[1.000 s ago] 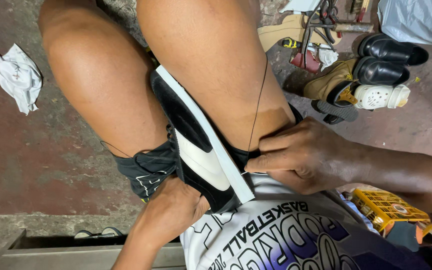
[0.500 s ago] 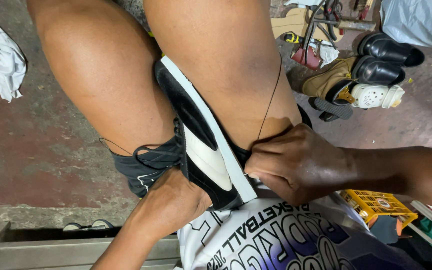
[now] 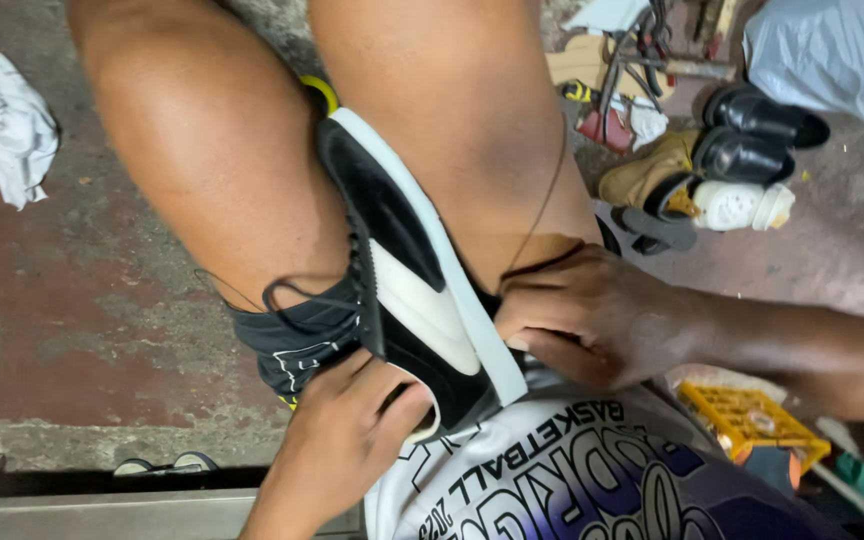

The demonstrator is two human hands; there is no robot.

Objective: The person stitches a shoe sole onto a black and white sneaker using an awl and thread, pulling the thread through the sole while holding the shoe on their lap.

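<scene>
The sneaker [image 3: 407, 280], clamped between the knees as before, sits a little higher in view. The left hand [image 3: 347, 440] still grips its heel, fingers inside the opening. The right hand [image 3: 592, 320] stays pinched shut beside the sole, a thread [image 3: 542, 205] rising from it.

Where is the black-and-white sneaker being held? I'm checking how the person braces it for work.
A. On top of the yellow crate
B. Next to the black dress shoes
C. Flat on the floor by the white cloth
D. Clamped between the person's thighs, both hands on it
D: the black-and-white sneaker sits wedged between the thighs, with the left hand at its heel and the right hand against its white sole.
</scene>
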